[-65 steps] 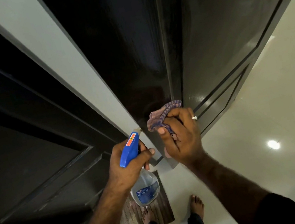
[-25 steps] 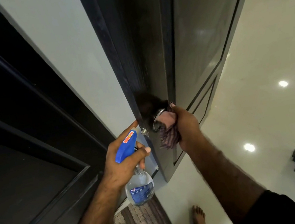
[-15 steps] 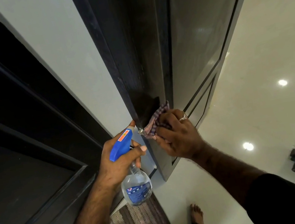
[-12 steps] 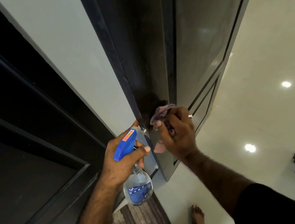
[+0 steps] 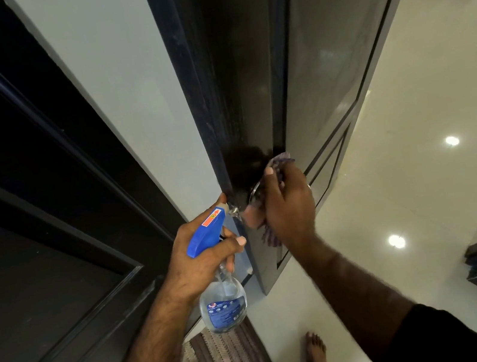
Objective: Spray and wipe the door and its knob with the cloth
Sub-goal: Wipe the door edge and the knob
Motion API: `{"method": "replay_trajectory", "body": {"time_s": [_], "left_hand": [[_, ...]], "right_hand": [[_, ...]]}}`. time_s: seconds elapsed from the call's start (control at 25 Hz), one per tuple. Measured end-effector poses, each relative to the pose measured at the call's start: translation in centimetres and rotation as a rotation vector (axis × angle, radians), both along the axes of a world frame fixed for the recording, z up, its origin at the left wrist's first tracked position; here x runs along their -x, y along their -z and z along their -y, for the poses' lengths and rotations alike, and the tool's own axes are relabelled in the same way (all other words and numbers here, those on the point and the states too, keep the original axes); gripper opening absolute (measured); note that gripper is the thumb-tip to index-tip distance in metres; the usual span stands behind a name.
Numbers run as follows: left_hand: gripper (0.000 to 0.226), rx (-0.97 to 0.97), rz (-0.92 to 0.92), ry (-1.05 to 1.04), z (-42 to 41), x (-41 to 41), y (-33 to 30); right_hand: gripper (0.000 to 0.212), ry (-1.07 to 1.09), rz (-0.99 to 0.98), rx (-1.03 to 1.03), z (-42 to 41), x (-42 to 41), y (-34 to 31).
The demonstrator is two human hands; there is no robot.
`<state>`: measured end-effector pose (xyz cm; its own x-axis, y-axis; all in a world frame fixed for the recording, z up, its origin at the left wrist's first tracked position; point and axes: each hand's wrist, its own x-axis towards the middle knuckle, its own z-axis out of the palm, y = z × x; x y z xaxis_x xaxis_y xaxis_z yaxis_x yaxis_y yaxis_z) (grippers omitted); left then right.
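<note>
While right hand (image 5: 290, 207) gripped cloth (image 5: 282, 159) at door (image 5: 246, 84) edge, left hand (image 5: 200, 260) clasped spray bottle (image 5: 223, 305), label unreadable.

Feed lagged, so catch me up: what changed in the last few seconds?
The right hand carried the cloth from the door face down onto the knob and now rubs around it. The left hand still holds the spray bottle, untriggered, beside the door edge.
</note>
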<state>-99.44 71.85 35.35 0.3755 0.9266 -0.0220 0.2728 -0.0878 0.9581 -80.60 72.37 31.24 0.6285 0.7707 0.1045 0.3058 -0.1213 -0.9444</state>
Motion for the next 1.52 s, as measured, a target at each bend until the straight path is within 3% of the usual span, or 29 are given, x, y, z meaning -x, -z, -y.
{"method": "replay_trajectory", "body": {"time_s": [0.2,0.28,0.36,0.48,0.6,0.68,0.84,0.88,0.92,0.96,1.08,1.24,1.4,1.52], "left_hand": [[0.028,-0.019,-0.012,0.025,-0.2,0.4,-0.1],[0.026,-0.028,-0.01,0.037,-0.4,0.5,0.0],[0.022,-0.037,-0.016,0.038,-0.4,0.5,-0.1],[0.01,-0.046,-0.014,0.031,-0.1,0.4,-0.4],[0.008,-0.03,0.002,0.052,-0.3,0.4,-0.3],[0.012,-0.031,-0.006,0.054,-0.4,0.6,-0.3],[0.008,-0.022,0.013,0.067,-0.1,0.5,-0.3],[0.013,-0.013,0.015,0.063,0.0,0.5,-0.2],[0.016,-0.009,0.019,0.054,0.0,0.5,-0.1],[0.022,-0.01,0.021,0.038,0.0,0.4,-0.2],[0.007,-0.01,0.015,0.061,-0.2,0.6,-0.2],[0.022,-0.017,0.02,0.048,-0.6,0.8,-0.2],[0.024,-0.022,-0.009,0.062,-0.9,0.8,-0.5],[0.026,-0.024,-0.036,0.057,-0.8,0.9,-0.6]], "right_hand": [[0.031,-0.385,1.004,-0.355,2.6,-2.8,6.7],[0.03,-0.536,1.226,-0.452,1.4,-5.7,6.9],[0.032,-0.575,1.264,-0.494,0.2,-6.7,6.6],[0.033,-0.354,0.941,-0.396,0.5,-4.1,6.7],[0.041,-0.1,0.286,-0.249,0.8,-0.5,4.5],[0.035,-0.007,-0.108,-0.157,0.4,0.3,2.4],[0.043,-0.071,-1.001,0.212,-0.3,-3.2,0.4],[0.046,-0.11,-1.105,0.284,-0.2,-3.8,-0.1],[0.045,-0.129,-1.069,0.314,-0.3,-4.0,-0.5],[0.041,-0.127,-0.876,0.315,-0.5,-3.6,-0.7],[0.042,-0.073,0.099,0.041,0.1,-1.0,0.2],[0.042,-0.299,0.831,-0.22,2.6,-1.5,6.1],[0.043,-0.559,1.301,-0.419,2.1,-6.6,6.5],[0.035,-0.58,1.4,-0.469,0.8,-7.7,6.2]]}}
